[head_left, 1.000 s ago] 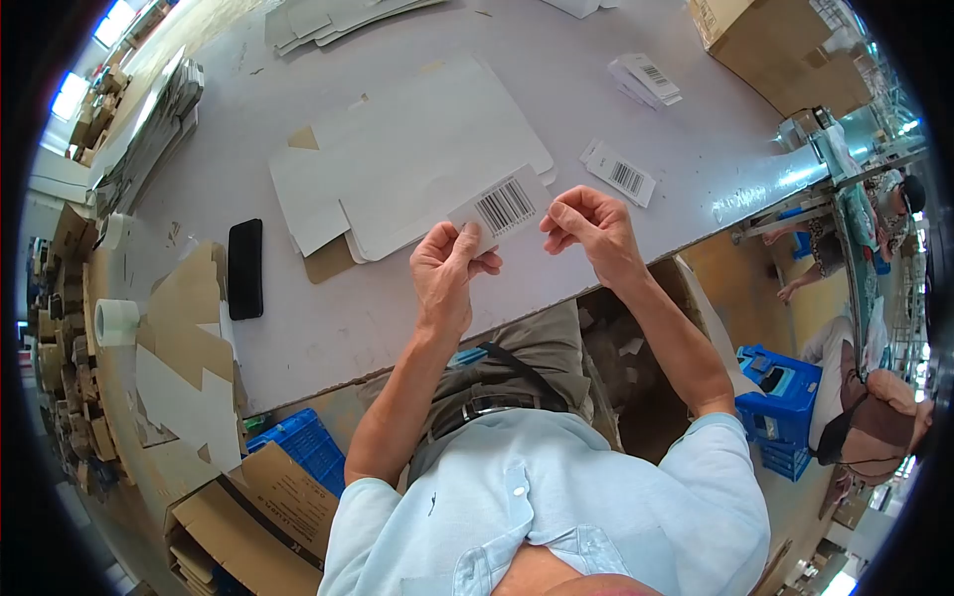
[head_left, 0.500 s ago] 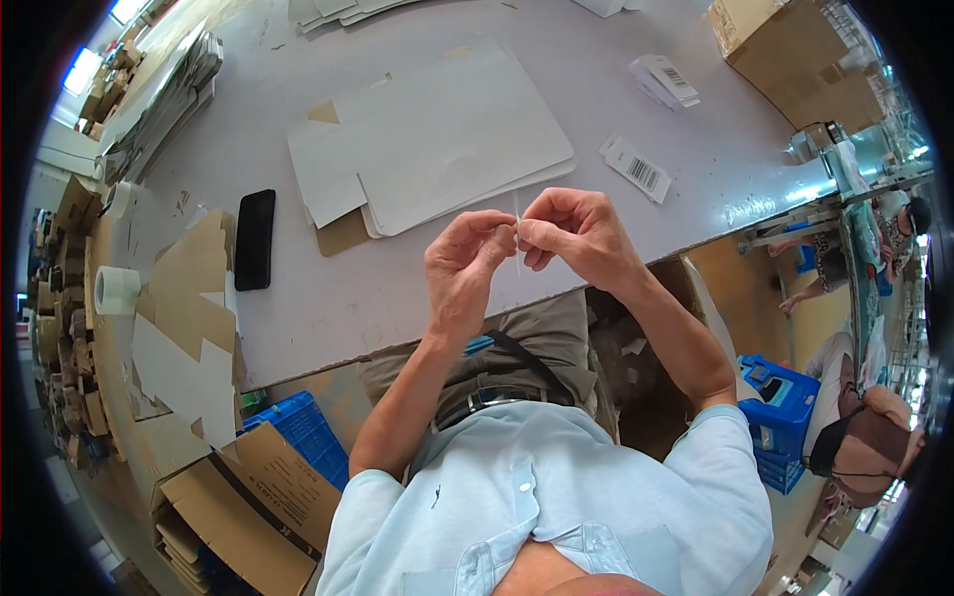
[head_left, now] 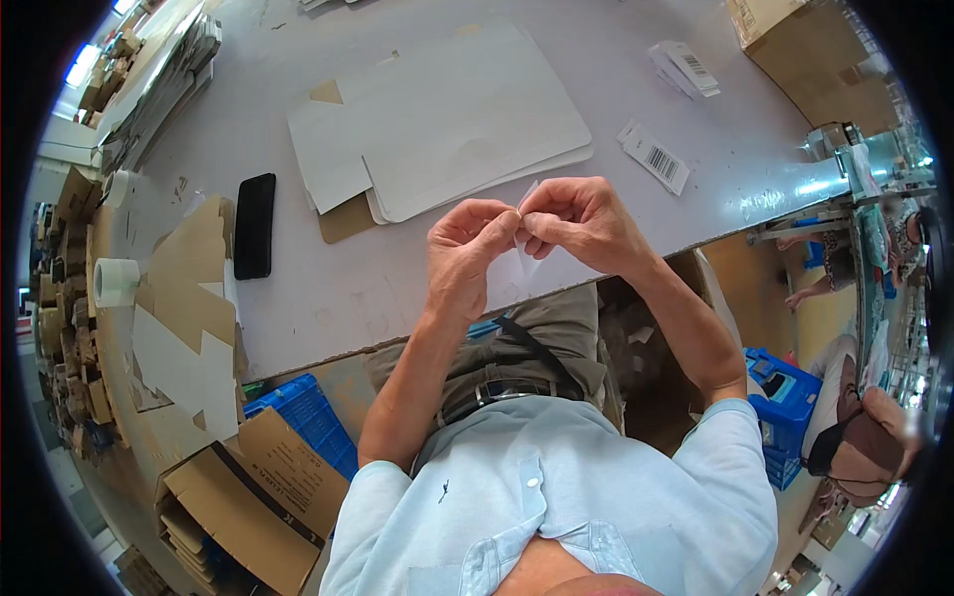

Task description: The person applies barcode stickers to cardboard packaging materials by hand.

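Observation:
Both hands meet above the table's front edge. My left hand [head_left: 465, 248] and my right hand [head_left: 581, 223] pinch a small, thin white piece [head_left: 527, 260] between their fingertips; it looks like a label or tag seen at a slant. Just beyond them lies a stack of flat white cardboard sheets [head_left: 457, 129] with a brown piece under its near left corner. Right of the sheets are a white barcode label stack [head_left: 653, 157] and another label stack [head_left: 684, 70].
A black phone [head_left: 254, 226], a tape roll [head_left: 116, 282] and cut cardboard [head_left: 189, 328] are on the left. A brown box [head_left: 815, 60] stands back right. Blue crates [head_left: 308, 422] and an open carton [head_left: 253, 497] sit below. Another person [head_left: 865, 447] is at the right.
The thin white piece between my fingers has turned and now shows a wider face. Both hands have shifted slightly, and the view has moved a little.

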`<state>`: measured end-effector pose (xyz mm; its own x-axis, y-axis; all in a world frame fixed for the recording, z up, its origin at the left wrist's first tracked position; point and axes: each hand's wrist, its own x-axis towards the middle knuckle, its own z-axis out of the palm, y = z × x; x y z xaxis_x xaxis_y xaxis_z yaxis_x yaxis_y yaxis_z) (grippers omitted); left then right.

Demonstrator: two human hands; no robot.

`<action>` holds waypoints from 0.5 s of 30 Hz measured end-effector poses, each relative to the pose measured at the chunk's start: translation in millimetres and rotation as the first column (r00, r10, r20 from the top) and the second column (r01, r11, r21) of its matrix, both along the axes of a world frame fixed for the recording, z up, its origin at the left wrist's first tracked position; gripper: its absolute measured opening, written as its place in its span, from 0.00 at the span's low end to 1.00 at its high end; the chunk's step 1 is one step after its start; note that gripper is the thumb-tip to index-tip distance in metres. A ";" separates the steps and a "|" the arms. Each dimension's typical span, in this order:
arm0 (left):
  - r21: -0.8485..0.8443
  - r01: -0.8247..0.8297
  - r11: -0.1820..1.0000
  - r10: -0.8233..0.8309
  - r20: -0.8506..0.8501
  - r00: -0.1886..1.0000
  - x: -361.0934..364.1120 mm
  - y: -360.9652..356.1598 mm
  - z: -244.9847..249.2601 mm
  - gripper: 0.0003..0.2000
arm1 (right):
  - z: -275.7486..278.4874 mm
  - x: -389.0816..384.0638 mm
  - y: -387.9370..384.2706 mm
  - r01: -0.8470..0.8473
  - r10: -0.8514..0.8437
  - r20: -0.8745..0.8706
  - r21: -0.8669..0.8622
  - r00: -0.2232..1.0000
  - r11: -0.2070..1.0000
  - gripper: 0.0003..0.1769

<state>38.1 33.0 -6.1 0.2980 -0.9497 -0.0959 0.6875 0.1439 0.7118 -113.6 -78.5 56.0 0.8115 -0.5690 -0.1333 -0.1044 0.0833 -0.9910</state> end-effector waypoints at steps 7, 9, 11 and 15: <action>0.013 0.116 0.993 -0.115 -0.047 0.992 8.7 -3.7 -2.4 0.04 | -0.3 0.8 -7.2 -0.025 0.026 -0.011 0.070 1.000 0.997 0.07; 0.018 0.134 0.991 -0.133 -0.052 0.990 11.2 -4.0 -3.1 0.04 | -0.8 1.2 -9.1 -0.042 0.046 -0.039 0.087 0.998 0.995 0.06; 0.049 0.158 0.986 -0.158 -0.001 0.987 13.1 -4.3 -0.9 0.06 | -0.5 0.7 -10.3 -0.050 0.054 -0.050 0.084 0.997 0.995 0.06; 0.037 0.202 0.979 -0.202 -0.020 0.979 15.6 -5.7 -3.3 0.05 | 2.0 -0.2 -11.3 -0.053 0.060 -0.122 0.065 0.991 0.996 0.06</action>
<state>53.7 27.3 -9.4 0.0987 -0.9857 -0.1368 0.7111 -0.0264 0.7026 -113.9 -89.8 57.9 0.8172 -0.5103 -0.2679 -0.2321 0.1341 -0.9634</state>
